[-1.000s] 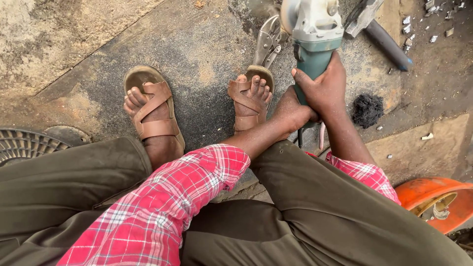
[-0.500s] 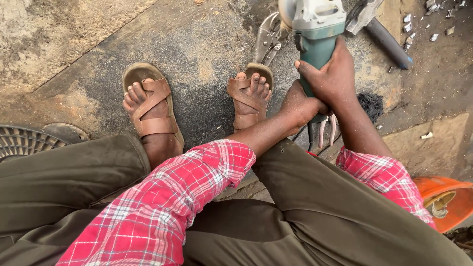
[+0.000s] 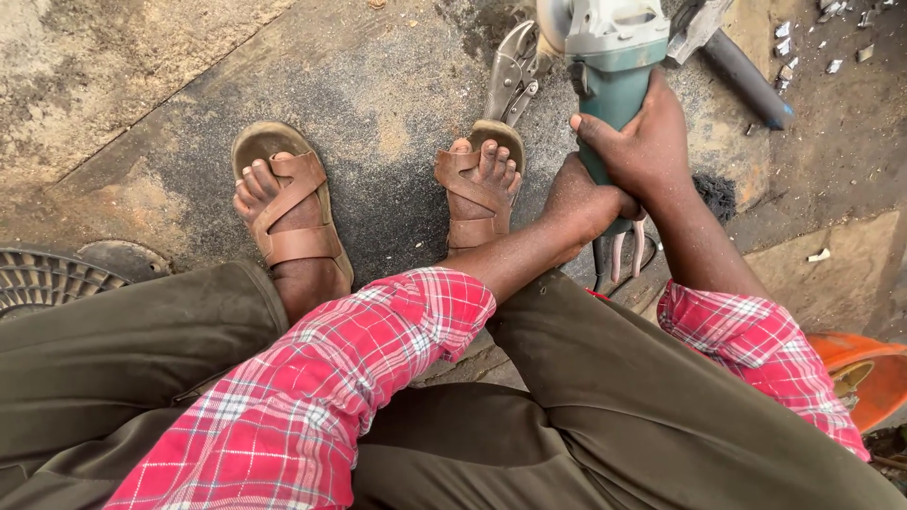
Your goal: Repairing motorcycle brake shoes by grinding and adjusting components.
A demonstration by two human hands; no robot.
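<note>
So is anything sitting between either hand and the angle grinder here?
Nothing visible. Both hands are already on the angle grinder: the right hand wraps the green body from above, and the left hand grips its lower end. The locking pliers lie beside it on the ground, clear of the grip.

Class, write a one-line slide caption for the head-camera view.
Seated person in sandals grips a green angle grinder with the right hand and left hand, locking pliers lying on the concrete beside it.
</note>
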